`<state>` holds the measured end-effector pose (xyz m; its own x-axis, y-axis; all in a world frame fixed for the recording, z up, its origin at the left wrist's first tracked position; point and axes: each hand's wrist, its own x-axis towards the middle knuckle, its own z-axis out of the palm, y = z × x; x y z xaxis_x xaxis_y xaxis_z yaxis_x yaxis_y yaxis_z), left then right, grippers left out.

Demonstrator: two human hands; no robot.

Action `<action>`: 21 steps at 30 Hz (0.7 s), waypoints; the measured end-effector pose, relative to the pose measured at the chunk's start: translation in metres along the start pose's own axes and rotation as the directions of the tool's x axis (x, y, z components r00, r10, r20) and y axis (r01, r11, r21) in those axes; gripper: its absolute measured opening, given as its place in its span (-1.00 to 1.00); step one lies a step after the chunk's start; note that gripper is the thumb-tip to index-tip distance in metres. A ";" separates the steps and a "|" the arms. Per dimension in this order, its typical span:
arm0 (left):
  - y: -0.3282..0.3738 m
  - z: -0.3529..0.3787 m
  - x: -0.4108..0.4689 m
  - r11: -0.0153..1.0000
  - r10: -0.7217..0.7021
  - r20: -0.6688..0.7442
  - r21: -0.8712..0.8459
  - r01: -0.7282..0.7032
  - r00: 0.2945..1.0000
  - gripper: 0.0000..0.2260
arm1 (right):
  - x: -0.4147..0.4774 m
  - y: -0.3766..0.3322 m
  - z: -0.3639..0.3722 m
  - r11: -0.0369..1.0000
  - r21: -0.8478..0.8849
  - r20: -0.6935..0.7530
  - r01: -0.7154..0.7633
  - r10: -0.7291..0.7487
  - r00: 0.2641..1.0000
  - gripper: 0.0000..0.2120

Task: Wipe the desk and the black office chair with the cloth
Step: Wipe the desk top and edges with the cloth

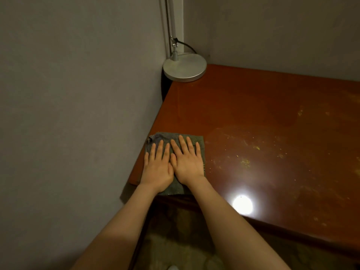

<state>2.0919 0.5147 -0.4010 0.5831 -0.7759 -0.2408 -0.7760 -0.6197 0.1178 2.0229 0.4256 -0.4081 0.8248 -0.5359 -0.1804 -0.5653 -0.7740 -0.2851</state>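
While both hands lie flat, fingers straight, left hand and right hand side by side press the cloth onto the table corner; lamp well beyond them.

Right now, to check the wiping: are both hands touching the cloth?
Touching. The head view shows the left hand and right hand lying flat, fingers straight, on the cloth on the desk.
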 end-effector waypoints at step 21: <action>0.245 0.025 0.007 0.959 0.283 0.106 -0.019 -0.283 0.953 -0.44 | -0.108 0.222 -0.046 0.942 -0.047 -0.064 -0.332 0.329 0.942 -0.51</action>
<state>1.9002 0.3603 -0.3977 0.3108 -0.9025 -0.2983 -0.9044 -0.3773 0.1992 1.8081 0.2963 -0.4083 0.5906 -0.7808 -0.2038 -0.8069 -0.5674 -0.1643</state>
